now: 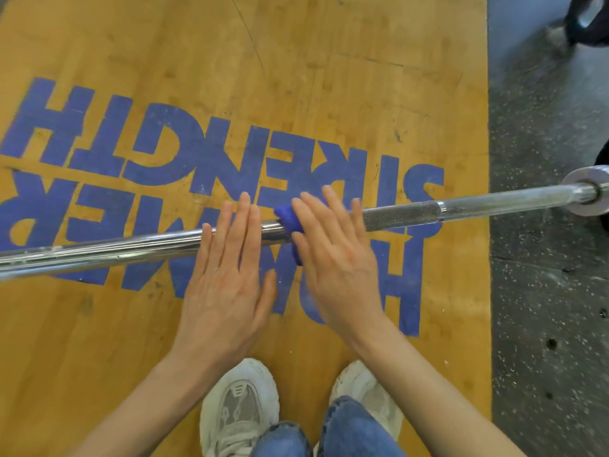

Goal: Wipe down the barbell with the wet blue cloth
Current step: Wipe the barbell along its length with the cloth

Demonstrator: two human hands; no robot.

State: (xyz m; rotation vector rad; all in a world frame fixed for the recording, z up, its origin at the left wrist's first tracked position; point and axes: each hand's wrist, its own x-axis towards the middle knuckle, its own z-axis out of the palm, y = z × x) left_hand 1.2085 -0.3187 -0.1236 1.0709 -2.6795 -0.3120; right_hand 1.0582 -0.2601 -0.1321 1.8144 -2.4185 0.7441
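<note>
A steel barbell (461, 207) runs across the view from the lower left to a sleeve collar at the right edge. The blue cloth (287, 220) is draped over the shaft near its middle. My right hand (336, 258) lies flat on the cloth with straight fingers, pressing it against the bar. My left hand (227, 275) lies flat over the smooth part of the shaft just left of the cloth, fingers straight.
The bar hangs above a yellow wooden lifting platform (164, 44) with large blue lettering. Speckled black rubber flooring (547, 291) borders it on the right. My white sneakers (240, 400) and jeans stand below the bar. Dark equipment (586, 21) sits at the top right.
</note>
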